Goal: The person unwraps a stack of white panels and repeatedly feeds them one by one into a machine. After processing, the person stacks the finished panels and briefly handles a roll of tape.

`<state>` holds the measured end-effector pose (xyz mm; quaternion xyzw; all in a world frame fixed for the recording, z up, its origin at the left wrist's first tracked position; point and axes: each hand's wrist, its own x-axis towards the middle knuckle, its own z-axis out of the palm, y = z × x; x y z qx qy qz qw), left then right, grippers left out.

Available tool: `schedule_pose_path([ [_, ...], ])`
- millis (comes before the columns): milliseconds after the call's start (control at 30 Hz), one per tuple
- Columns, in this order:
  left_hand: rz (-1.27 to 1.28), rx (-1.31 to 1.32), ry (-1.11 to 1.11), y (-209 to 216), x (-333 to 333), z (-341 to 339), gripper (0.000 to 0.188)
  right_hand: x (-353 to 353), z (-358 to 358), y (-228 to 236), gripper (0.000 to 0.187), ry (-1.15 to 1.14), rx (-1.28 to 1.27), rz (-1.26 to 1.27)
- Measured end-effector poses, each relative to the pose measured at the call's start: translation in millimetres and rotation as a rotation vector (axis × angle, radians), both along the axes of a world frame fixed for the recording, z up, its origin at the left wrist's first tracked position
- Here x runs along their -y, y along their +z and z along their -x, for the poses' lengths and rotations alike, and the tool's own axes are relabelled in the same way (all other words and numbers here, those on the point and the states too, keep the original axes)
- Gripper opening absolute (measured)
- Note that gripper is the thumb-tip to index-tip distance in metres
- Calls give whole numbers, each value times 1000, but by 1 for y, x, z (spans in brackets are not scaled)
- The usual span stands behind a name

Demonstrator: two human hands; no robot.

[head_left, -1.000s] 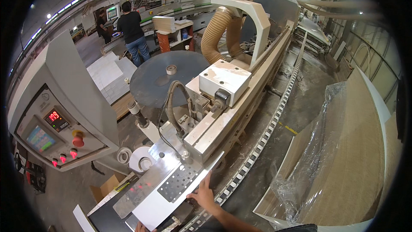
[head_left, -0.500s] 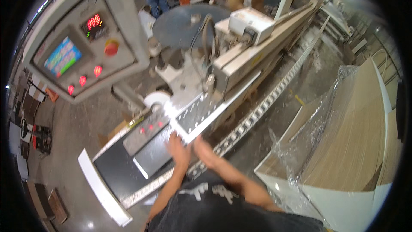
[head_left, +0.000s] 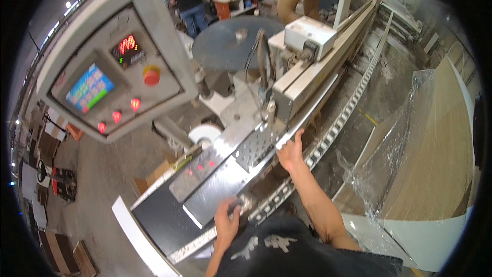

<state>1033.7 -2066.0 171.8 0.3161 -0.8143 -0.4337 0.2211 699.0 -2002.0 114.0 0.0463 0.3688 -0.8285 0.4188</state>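
Panel [head_left: 301,124] looks stiff, light, slick; best held by edges; right hand [head_left: 291,153] at its 7 o'clock end, left hand [head_left: 227,219] farther that way; can't tell either grip.

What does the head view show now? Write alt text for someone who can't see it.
A person's right hand is at the near end of a white strip beside a machine beam, their left hand near the edge of a dark worktable. A control panel with glowing red buttons fills the upper left; boards partly covered in clear plastic are at right.
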Motion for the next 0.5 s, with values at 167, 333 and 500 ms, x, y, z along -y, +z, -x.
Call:
schedule_pose_path([
  [167,44,-44,-216,23,-22,90,27,-19,59,-3,144,-38,96,-35],
  [333,182,-177,-385,52,-62,210,28,-38,128,-11,132,95,99,15],
  [500,48,-181,-418,55,-114,294,31,-105,178,-10,123,79,60,21],
])
